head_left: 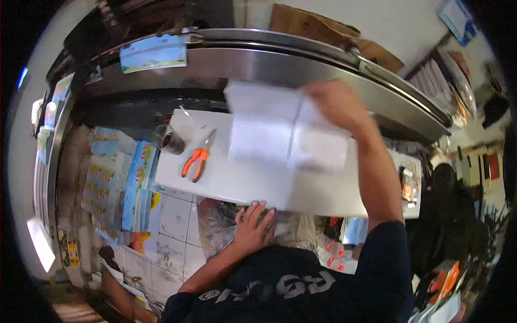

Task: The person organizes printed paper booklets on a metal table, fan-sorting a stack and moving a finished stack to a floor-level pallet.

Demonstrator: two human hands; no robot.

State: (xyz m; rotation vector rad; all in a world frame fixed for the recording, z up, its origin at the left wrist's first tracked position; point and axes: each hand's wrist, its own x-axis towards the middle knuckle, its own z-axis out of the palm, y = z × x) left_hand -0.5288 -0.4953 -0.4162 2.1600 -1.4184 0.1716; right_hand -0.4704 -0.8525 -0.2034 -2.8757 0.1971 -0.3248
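Observation:
A stack of white paper sheets (261,132) lies on the white tabletop (328,196), blurred by motion, with a dark line running down near its middle. My right hand (336,105) reaches over its far right part, fingers closed on a sheet's upper edge; blur hides the exact grip. At the table's front edge rests my left hand (252,226), fingers stretched and apart, holding nothing. Orange-handled pliers (198,159) lie left of the paper, jaws pointing away from me. A clear cup with dark liquid (173,142) stands at the table's left end.
A metal rail (280,46) crosses behind the table, with a light blue printed sheet (153,53) on it. Stacks of blue printed sheets (137,183) are at the left. A small box of items (409,185) sits on the right end; plastic bottles (335,253) are below.

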